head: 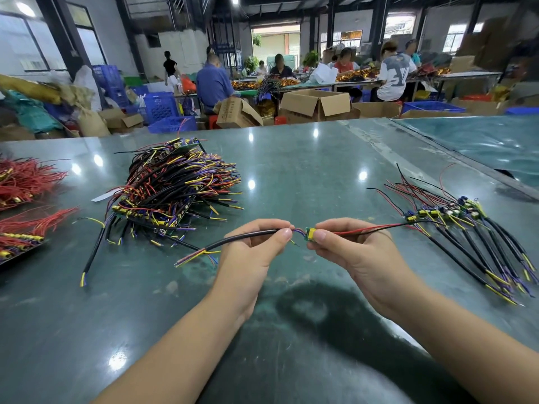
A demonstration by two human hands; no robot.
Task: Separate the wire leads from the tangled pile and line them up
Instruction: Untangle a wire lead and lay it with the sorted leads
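Observation:
I hold one wire lead (233,239) above the green table (306,176), in front of me. My left hand (253,252) pinches its black cable just left of the small yellow-and-green board (309,235). My right hand (350,249) pinches that board, with thin red and black wires trailing off to the right. The cable's yellow, red and blue ends fan out at lower left. A tangled pile of leads (175,188) lies at the left centre. A row of separated leads (472,237) lies side by side at the right.
Bundles of red wires (26,182) lie at the table's left edge. A single loose black cable (96,246) rests near the pile. A second table surface (481,144) adjoins at the far right. Boxes, blue crates and seated people fill the background.

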